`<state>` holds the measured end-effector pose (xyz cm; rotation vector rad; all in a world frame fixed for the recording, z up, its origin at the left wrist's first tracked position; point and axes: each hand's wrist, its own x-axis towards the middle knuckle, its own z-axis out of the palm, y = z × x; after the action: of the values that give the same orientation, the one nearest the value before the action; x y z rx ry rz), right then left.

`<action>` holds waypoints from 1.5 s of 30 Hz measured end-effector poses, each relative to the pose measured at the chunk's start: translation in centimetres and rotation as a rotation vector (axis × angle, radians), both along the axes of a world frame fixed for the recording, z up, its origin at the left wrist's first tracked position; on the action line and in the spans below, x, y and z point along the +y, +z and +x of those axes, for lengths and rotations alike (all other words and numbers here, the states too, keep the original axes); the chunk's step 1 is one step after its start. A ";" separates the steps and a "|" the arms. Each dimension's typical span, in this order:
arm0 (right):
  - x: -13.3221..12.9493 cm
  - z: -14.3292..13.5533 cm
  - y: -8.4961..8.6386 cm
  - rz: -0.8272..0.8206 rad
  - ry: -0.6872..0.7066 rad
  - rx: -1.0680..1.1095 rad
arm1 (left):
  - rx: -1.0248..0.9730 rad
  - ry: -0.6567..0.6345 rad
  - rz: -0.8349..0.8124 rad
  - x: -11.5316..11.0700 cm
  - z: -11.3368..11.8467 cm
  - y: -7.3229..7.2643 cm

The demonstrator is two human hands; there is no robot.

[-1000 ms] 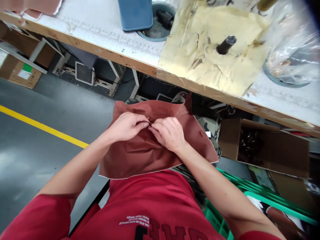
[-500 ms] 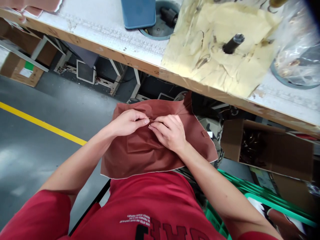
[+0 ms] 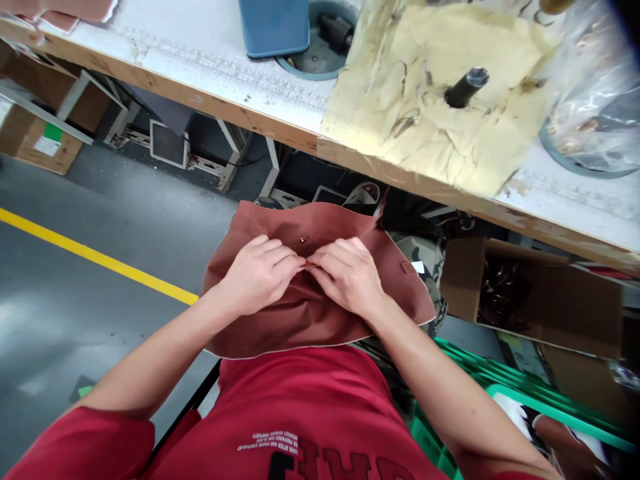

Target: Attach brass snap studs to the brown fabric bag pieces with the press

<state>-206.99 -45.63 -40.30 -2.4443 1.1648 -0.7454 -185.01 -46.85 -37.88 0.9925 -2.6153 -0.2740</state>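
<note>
A reddish-brown leather-like panel [image 3: 280, 333] with a pale cut edge lies across my lap. My left hand [image 3: 263, 275] and my right hand [image 3: 347, 275] meet over its middle, fingertips almost touching. Both are closed, pinching what looks like a small raised fold of the panel; the exact grip is partly hidden by the fingers. Just beyond the fingertips a small brass-coloured stud [image 3: 303, 241] shows on the panel. A short brown tab with a white tag [image 3: 417, 267] sits at the panel's right side.
The workbench [image 3: 200, 80] runs across the front, with a yellowish sheet [image 3: 380, 120] around an upright dark metal post [image 3: 467, 88]. A blue case [image 3: 275, 27] overlaps a round tray [image 3: 320, 63]. Cardboard boxes [image 3: 460, 280] and a green crate [image 3: 570, 413] stand right.
Both hands have come closer to my body, away from the stud, which is now uncovered. The left hand has turned knuckles-up, and both now pinch the panel lower down.
</note>
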 end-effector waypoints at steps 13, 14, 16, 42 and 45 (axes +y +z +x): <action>2.9 -0.3 0.7 -0.277 -0.005 -0.085 | 0.142 -0.177 -0.344 1.9 1.3 -0.4; 2.9 -0.2 0.7 -0.285 0.000 -0.076 | 0.144 -0.178 -0.348 1.9 1.4 -0.4; 2.9 -0.2 0.6 -0.290 0.017 -0.057 | 0.145 -0.178 -0.351 1.9 1.4 -0.5; 1.7 -1.9 15.2 0.891 -0.005 -0.655 | 0.574 -0.041 1.146 -1.1 -1.1 13.6; 3.7 -1.7 14.5 0.829 -0.054 -0.635 | 0.596 -0.047 1.168 0.6 -1.2 12.7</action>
<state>-208.72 -41.94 -25.80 -1.3629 0.9965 -0.7638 -186.17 -46.30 -25.19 0.8947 -1.7871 -1.8921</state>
